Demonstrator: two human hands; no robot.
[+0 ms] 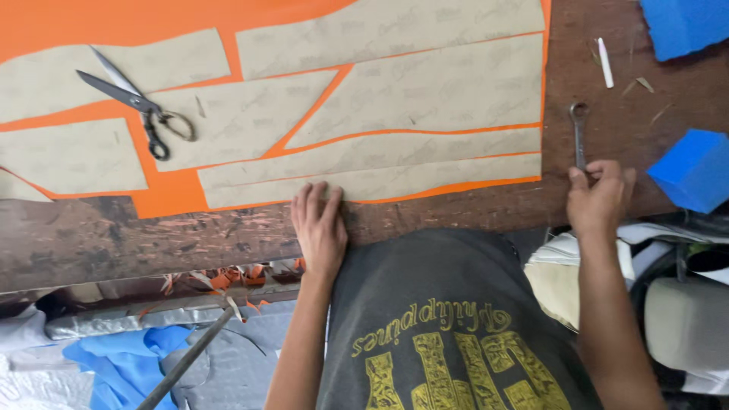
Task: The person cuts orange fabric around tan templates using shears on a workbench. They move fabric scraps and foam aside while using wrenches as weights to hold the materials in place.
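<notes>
The worn wooden table (114, 235) fills the view in front of you, dark and scuffed along its near edge. Across most of it lies the orange sheet (163, 199), and on top of that sit several tan paper pattern pieces (425, 91), laid close together with thin orange strips showing between them. To your right, two blue foam blocks (695, 168) rest on the bare wood, one near the top corner, one beside your right hand. Up on the left, the scissors (133, 102) lie with blades apart on a pattern piece, well away from both hands. Your left hand (319, 228) lies flat, fingers straight and close together, fingertips pressing the lowest pattern piece at the table's near edge. Your right hand (600, 199) is curled around the lower end of a metal wrench (579, 133), its ring end pointing away from you over the wood. A small white chalk stick (605, 63) lies beyond it.
</notes>
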